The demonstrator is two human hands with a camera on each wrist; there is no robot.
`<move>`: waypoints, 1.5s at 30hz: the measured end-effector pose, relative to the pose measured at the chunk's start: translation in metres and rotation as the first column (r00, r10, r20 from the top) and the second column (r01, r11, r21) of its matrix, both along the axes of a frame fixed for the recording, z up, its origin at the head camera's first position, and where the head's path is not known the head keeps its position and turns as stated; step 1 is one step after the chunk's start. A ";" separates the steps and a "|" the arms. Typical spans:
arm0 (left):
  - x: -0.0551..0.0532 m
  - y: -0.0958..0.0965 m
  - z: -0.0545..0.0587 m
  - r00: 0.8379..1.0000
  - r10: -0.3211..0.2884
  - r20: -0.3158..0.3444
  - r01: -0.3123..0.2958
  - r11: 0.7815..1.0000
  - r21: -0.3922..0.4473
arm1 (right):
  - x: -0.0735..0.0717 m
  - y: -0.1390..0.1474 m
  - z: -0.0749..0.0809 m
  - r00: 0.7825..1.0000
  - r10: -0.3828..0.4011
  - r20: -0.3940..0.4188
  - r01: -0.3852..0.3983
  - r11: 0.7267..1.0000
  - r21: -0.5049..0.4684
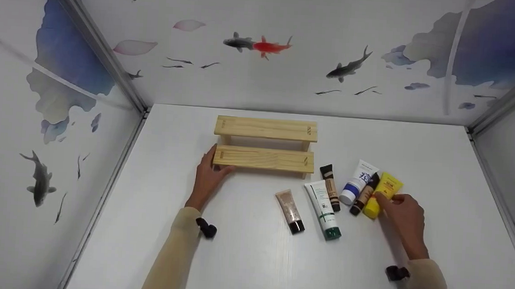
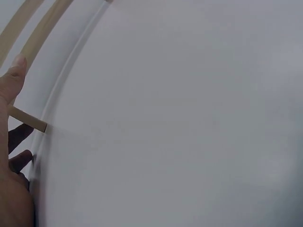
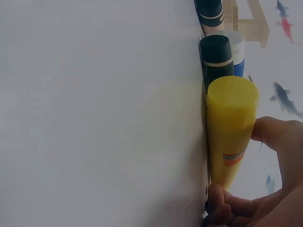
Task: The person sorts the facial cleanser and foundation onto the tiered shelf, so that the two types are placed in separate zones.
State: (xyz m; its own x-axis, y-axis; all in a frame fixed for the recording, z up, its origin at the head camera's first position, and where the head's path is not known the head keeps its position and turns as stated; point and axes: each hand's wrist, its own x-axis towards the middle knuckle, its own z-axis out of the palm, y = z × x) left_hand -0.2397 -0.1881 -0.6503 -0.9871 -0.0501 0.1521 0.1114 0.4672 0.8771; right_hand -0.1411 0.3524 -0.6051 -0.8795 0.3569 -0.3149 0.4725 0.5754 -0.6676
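A two-tier wooden rack (image 1: 263,159) stands at the back middle of the table. My left hand (image 1: 207,177) grips the left end of its lower tier, the thumb (image 2: 16,75) along the front edge and the other fingers around the side. At the right, my right hand (image 1: 402,218) holds a yellow squeeze tube (image 1: 389,187) between thumb and fingers. In the right wrist view, the yellow tube's cap faces the camera and the tube lies at the tabletop. Touching or very near it is a brown tube with a black cap (image 1: 365,195).
Left of these lie a white-and-blue tube (image 1: 359,182), a tan tube with black ends (image 1: 330,187), a white tube with a green cap (image 1: 323,209) and a beige tube with a black cap (image 1: 290,212). Printed wall panels (image 1: 261,86) enclose the white table (image 1: 250,269) at back and sides.
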 end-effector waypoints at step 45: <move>0.008 0.003 -0.003 0.999 0.024 0.048 -0.026 0.999 0.035 | -0.012 0.013 0.041 0.990 -0.085 -0.115 0.064 0.983 -0.175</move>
